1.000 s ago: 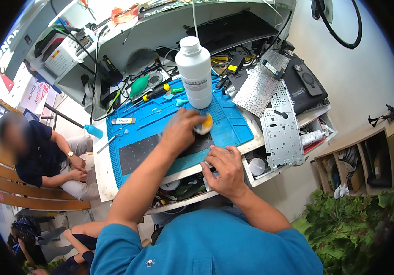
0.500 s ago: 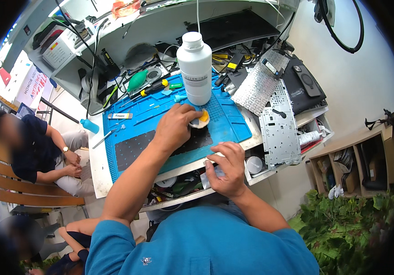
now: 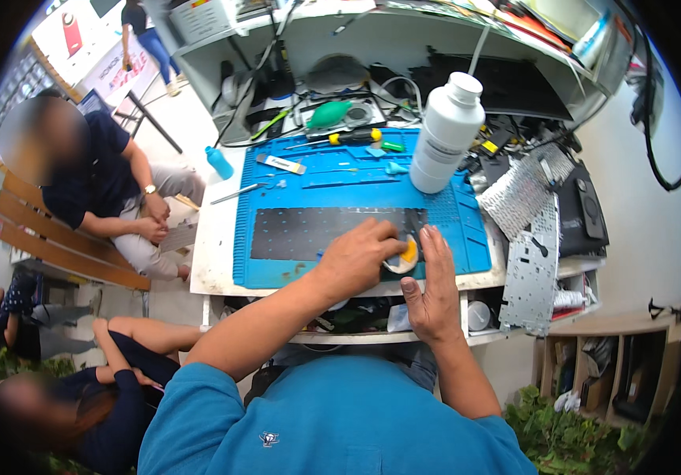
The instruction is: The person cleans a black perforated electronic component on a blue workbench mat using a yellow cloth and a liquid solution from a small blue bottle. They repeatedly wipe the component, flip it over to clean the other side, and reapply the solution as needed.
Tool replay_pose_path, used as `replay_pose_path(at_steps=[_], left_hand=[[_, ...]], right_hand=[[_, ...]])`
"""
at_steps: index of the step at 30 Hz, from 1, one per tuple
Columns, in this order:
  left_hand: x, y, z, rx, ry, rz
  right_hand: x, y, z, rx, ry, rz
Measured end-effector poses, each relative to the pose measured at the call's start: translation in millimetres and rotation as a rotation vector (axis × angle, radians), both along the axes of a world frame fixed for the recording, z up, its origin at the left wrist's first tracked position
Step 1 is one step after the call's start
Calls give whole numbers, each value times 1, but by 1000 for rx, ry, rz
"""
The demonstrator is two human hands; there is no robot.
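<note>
A dark sheet with small perforations [image 3: 309, 233] lies flat on a blue work mat [image 3: 277, 273]. My left hand [image 3: 360, 257] has its fingers closed on a small round pad [image 3: 405, 257], pale-rimmed with a yellow patch, low over the sheet's right part near the mat's front edge. What the pad is exactly I cannot make out. My right hand [image 3: 435, 297] is open beside it, fingers stretched forward along the sheet's right end; whether they press on it is unclear. A tall white bottle [image 3: 445, 138] stands at the mat's back right.
A screwdriver [image 3: 356, 137], a green air blower [image 3: 329, 115] and a small blue bottle [image 3: 218, 163] lie or stand around the mat. Perforated metal plates [image 3: 529, 265] are stacked at right. An open drawer [image 3: 332, 317] sits below the tabletop. People sit at left.
My view has shifted, so the bench appears further right. The left hand with the pad has come nearer the mat's front edge. My right hand has moved forward over the mat, its fingers straightened.
</note>
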State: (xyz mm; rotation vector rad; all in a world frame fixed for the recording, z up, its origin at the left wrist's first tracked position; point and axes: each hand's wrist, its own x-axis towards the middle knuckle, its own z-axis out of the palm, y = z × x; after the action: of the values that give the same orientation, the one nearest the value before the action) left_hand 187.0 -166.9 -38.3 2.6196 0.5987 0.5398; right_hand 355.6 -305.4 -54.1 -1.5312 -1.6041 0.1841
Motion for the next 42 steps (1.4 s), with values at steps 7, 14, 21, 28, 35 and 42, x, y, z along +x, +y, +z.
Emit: replay_pose_path(at_steps=[7,14,21,28,35,42], left_hand=[[-155,32,12,94,206,667],[-135,18,-5,156,51,580],[-110,29,6,159,-5,400],[-159,42,7,127,160,442],[-165,12,12,107,125,399],[-171,-1,12,120,71,431]], right_hand=[[-2,6,-3,-186,-269,-8],[4,50,7,-249,-378,-65],[15,66,18,-382,-489,-78],[32,80,55,-551,-500,9],[43,92,51,-470,-533,22],[45,103,59,-602,-439,23]])
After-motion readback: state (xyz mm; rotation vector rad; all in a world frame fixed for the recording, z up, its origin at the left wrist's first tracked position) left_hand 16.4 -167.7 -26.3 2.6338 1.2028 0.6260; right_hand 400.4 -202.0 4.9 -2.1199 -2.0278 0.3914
